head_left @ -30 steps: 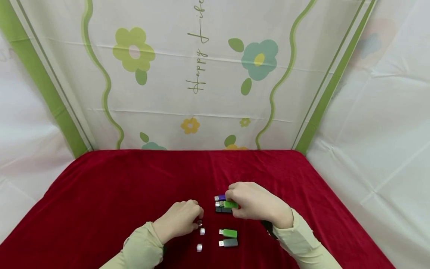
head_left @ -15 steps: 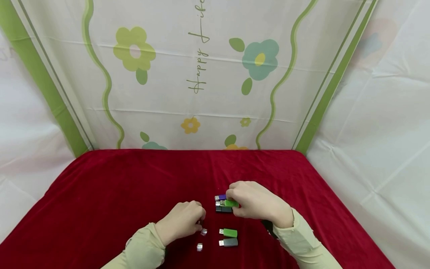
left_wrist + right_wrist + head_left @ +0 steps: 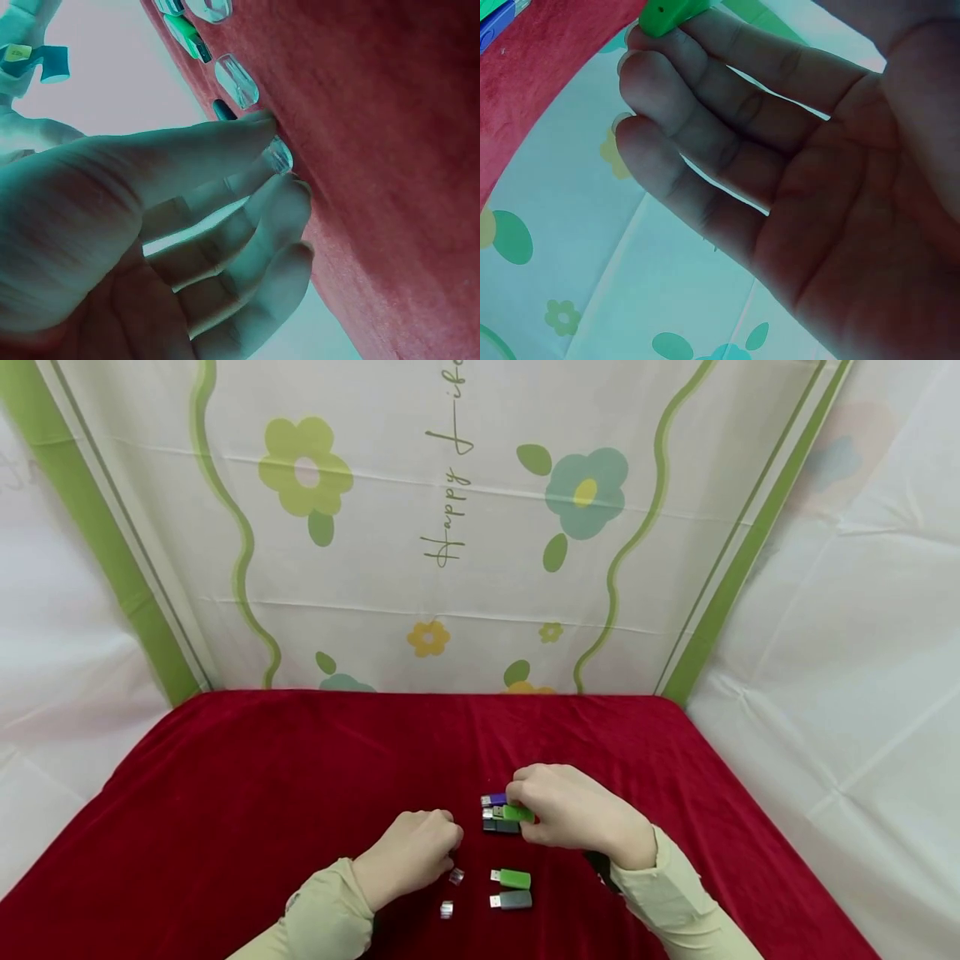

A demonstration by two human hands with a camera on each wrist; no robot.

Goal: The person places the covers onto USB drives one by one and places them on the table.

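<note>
My left hand [image 3: 411, 853] is low over the red cloth, and its thumb and fingertips pinch a small clear cap [image 3: 280, 155]. Two more clear caps lie nearby: a tilted one [image 3: 457, 877] right beside the fingers and another [image 3: 447, 910] closer to me. My right hand [image 3: 573, 810] grips a green USB flash drive [image 3: 519, 813] by its body, its bare metal plug pointing left. Under and around that drive sit a purple flash drive [image 3: 492, 799] and a dark one [image 3: 501, 827]. In the right wrist view only the green drive's end [image 3: 671, 13] shows at the fingertips.
Two uncapped flash drives, one green [image 3: 514, 879] and one grey [image 3: 515, 901], lie in front of the right hand with plugs to the left. Red velvet cloth [image 3: 262, 793] covers the table. A printed white curtain [image 3: 480, 585] hangs behind its far edge.
My left hand has shifted slightly right and taken up the farthest clear cap. The middle cap has turned askew and slid a little right. My right hand stays almost still with the green flash drive.
</note>
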